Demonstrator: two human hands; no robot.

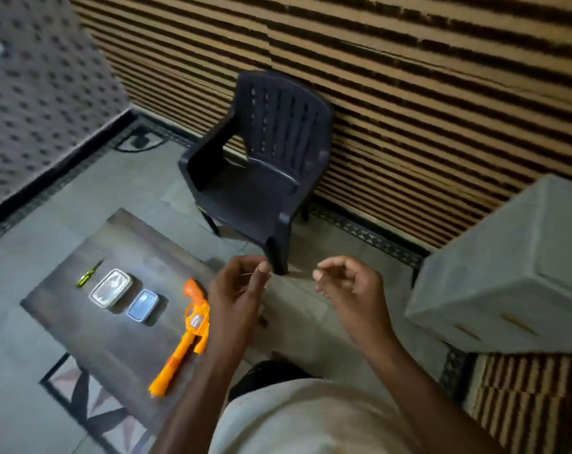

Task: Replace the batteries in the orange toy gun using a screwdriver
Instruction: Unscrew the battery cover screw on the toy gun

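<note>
The orange toy gun (188,332) lies on a low dark table (81,329), barrel toward me, grip pointing away. A small green-handled screwdriver (88,274) lies at the table's far left. Between them sit a larger silver tin (111,287) and a smaller blue-topped tin (142,305). My left hand (235,296) hovers just right of the gun, fingers loosely curled, holding nothing that I can make out. My right hand (350,290) hangs in the air further right, fingers loosely curled and empty. Neither hand touches the gun or the table.
A dark plastic chair (261,172) stands beyond the table against a striped wall. A grey cabinet (514,267) stands at the right. Tiled floor surrounds the table, with a patterned tile (91,407) at the near left.
</note>
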